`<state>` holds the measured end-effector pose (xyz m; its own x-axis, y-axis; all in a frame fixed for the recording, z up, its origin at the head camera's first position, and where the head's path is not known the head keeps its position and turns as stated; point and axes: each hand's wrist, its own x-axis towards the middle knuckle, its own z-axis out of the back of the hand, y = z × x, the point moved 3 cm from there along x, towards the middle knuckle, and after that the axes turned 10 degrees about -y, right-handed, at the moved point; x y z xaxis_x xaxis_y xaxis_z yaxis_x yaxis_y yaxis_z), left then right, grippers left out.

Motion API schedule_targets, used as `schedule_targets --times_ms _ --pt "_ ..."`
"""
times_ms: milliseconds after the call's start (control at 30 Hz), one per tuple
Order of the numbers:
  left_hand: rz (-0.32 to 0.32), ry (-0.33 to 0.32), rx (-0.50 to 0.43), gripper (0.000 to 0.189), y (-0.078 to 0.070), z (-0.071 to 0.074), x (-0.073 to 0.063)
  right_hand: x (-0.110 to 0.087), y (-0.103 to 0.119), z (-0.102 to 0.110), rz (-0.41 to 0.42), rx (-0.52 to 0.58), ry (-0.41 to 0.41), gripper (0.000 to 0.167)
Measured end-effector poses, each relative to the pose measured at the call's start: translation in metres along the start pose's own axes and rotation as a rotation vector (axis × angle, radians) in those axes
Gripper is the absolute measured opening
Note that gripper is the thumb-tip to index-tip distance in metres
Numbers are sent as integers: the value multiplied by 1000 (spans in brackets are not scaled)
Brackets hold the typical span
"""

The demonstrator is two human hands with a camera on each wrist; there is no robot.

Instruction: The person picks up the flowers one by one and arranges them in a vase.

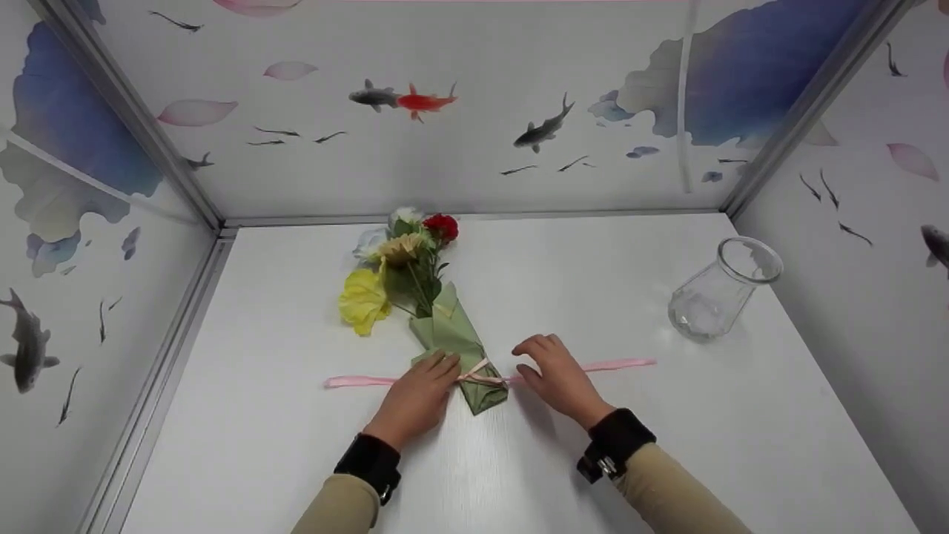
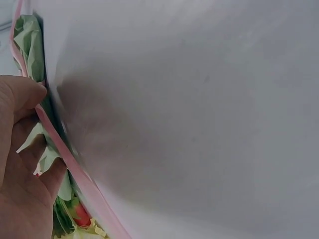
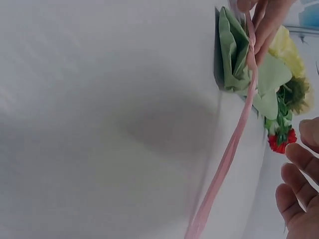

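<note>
A bouquet of artificial-looking flowers in green wrapping paper lies on the table, blooms toward the back wall. Around its narrow lower end a pink ribbon is crossed, one tail stretching out to each side. My left hand grips the wrapped end from the left; its thumb presses at the ribbon and paper in the left wrist view. Just right of the wrap, my right hand hovers by the other ribbon tail. Its fingers are spread and loosely bent, holding nothing.
A clear glass vase stands at the table's right side. Panels with painted fish and petals, such as the back wall, enclose the white table at the back, left and right.
</note>
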<state>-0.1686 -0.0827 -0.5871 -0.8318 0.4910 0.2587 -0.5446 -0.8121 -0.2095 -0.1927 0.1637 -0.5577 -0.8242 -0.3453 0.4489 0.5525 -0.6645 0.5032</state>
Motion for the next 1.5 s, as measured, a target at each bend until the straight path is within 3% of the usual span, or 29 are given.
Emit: schedule_targets --times_ms 367,867,1267,1500 --pt "-24 -38 -5 39 0 1 1 5 23 -32 95 -51 151 12" --pt "-40 -59 -1 38 -1 3 3 0 26 -59 160 -215 86 15" --pt "-24 -60 -15 38 0 1 2 7 30 -61 32 -154 132 8" --pt "-15 -44 -6 38 -1 0 1 9 30 -64 11 -197 146 5"
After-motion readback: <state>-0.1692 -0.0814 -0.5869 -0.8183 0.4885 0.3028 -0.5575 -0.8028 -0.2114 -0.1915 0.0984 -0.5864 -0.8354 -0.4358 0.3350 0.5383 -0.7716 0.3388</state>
